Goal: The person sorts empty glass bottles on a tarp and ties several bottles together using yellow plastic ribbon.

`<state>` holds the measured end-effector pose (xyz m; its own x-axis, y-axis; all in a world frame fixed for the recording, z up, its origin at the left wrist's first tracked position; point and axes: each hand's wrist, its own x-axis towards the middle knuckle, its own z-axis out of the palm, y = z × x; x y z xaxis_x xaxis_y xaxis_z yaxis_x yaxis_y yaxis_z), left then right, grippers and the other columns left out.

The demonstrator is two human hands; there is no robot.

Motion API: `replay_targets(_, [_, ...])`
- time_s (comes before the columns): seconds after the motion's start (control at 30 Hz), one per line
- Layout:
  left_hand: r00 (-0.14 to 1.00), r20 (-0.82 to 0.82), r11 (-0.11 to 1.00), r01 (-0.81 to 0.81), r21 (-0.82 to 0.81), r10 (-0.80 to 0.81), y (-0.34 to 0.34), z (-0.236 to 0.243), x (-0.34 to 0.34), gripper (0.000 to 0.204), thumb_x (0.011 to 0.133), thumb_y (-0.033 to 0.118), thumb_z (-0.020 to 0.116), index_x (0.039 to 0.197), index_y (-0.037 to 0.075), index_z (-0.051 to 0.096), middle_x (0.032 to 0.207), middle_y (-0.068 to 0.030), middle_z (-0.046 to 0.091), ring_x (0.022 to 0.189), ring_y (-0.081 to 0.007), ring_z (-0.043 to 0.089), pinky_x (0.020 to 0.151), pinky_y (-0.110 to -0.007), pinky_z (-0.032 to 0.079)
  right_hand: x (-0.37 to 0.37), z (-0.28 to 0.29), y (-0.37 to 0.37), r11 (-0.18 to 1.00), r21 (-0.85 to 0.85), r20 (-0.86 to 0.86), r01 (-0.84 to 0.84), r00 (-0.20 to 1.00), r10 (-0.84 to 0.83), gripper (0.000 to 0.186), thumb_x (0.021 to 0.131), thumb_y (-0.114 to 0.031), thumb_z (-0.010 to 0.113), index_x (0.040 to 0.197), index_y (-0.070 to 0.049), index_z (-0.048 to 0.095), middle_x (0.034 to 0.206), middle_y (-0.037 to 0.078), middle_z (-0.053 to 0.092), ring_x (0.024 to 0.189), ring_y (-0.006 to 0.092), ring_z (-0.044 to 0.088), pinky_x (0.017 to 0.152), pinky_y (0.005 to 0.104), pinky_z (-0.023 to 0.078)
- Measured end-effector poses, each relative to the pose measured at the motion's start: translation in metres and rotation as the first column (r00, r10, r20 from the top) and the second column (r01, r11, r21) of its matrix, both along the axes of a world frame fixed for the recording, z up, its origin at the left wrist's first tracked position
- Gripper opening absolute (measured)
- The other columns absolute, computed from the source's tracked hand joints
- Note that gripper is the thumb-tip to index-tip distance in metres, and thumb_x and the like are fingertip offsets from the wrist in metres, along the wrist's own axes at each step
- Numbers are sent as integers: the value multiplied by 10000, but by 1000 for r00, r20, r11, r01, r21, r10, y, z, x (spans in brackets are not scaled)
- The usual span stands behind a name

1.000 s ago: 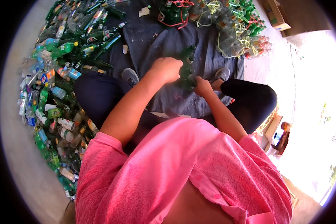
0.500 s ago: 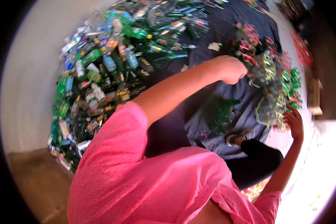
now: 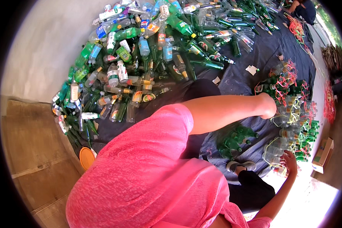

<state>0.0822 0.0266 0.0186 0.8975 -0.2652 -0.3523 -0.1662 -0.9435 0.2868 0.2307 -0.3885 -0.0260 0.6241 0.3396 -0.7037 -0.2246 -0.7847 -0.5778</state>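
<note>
My left arm reaches across to the right. Its hand [image 3: 268, 105] is closed, with the back toward me, beside bundles of clear bottles [image 3: 283, 118] tied with yellow string [image 3: 295, 110]. What the fingers hold, if anything, is hidden. Lower down, my right hand [image 3: 290, 162] has loosely bent fingers held apart, next to another bundle of clear plastic bottles [image 3: 271, 152]. Green bottles bound with red string [image 3: 283, 85] stand just beyond my left hand. Between my arm and my foot, a group of green bottles [image 3: 233, 142] lies on the dark sheet [image 3: 237, 81].
A large heap of loose glass and plastic bottles [image 3: 140, 64] covers the left and far side. Cardboard [image 3: 36, 152] and an orange round lid [image 3: 87, 158] are at left. A cardboard box [image 3: 323, 155] and red string [image 3: 328, 102] lie at right. Another person [image 3: 306, 10] sits far right.
The view has shifted, bringing more of the heap's left edge, the cardboard and the other person into sight. My left hand has drawn a little nearer to the clear bundles; my right stays beside them.
</note>
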Motion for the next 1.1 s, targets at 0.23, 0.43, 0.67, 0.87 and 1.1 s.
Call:
replay_targets(0.23, [999,-3,999,-33,-23,33,-29,-26,33,337,744,168,740,1072,139,815,1095,-85,781,966,-298,733,710,-480,573,-2,10,1,999,-6,46,48,998,-48,482,1017,-203,625,1463,-61,510,922,57,681,698,126,649,618,278,542])
replay_targets(0.43, [999,51,999,-14,-37,16,-21,-21,22,295,761,137,731,1042,115,817,1099,-86,779,997,-302,727,738,-471,580,-4,8,-13,994,-5,67,110,992,-109,463,1012,-208,627,1442,-67,527,918,57,668,692,128,639,610,280,538])
replay_targets(0.67, [995,90,995,-23,-102,33,-7,-8,0,274,707,130,752,971,95,819,1030,-112,783,966,-312,741,734,-469,580,-16,11,-19,990,-19,46,137,990,-136,459,996,-156,601,1435,-53,514,936,88,700,695,145,670,629,300,562])
replay_targets(0.87, [999,46,998,-11,-65,14,4,1,-18,308,716,92,708,1009,74,803,1042,-115,776,985,-339,739,751,-494,593,-15,6,-15,996,-49,31,69,997,-68,444,995,-159,608,1410,-19,534,949,108,693,726,169,681,671,311,572])
replay_targets(1.1, [998,57,1000,-12,-6,12,8,-4,-28,194,741,69,654,879,47,789,945,-145,767,901,-355,739,717,-500,587,-20,0,2,999,-42,-21,26,999,-27,425,1018,-191,627,1396,-13,543,925,109,705,701,175,683,620,318,558])
